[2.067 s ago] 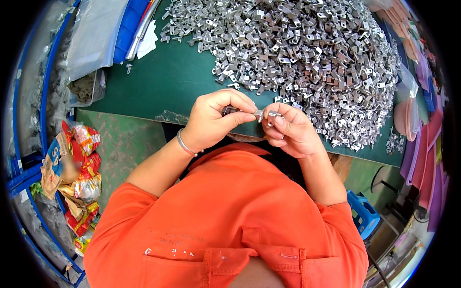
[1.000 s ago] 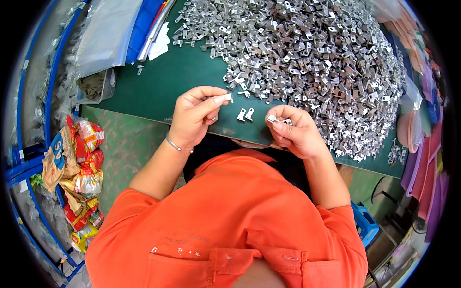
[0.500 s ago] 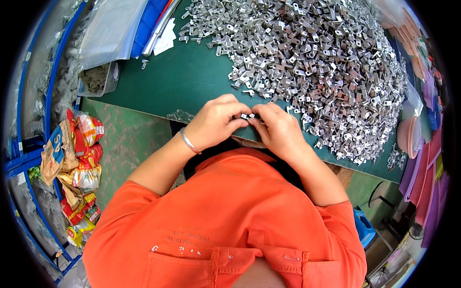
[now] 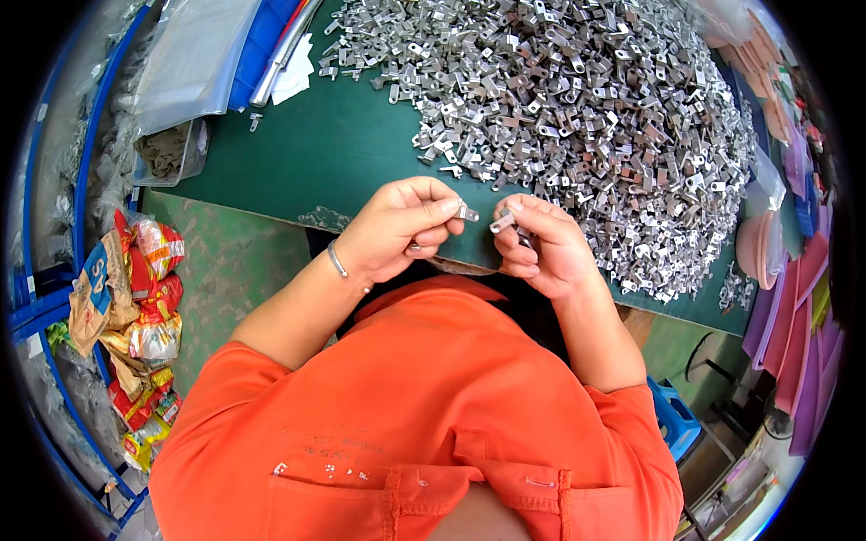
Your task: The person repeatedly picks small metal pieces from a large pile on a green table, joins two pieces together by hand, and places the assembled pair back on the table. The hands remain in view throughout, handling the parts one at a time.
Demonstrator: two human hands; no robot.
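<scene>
My left hand (image 4: 405,225) pinches a small silver metal bracket (image 4: 468,214) between thumb and forefinger, its holed end pointing to the right. Facing it, my right hand (image 4: 548,243) grips another small metal bracket (image 4: 502,222) between thumb and fingers. A dark bit shows under the right fingers, too hidden to name. The two brackets are apart, held over the near edge of the green table (image 4: 298,153). Just beyond my hands spreads a large pile of similar metal brackets (image 4: 577,108).
One loose bracket (image 4: 255,122) lies at the table's left, near a clear plastic tub (image 4: 194,149) and plastic bags (image 4: 194,63). Blue shelving (image 4: 90,171) and colourful packets (image 4: 149,316) stand left. Purple and red sheets (image 4: 794,334) hang at right, above a blue stool (image 4: 672,417).
My hands were close together with the pieces between their fingertips. Now they have drawn apart and turned upward, each with a bracket showing. The whole view has shifted slightly.
</scene>
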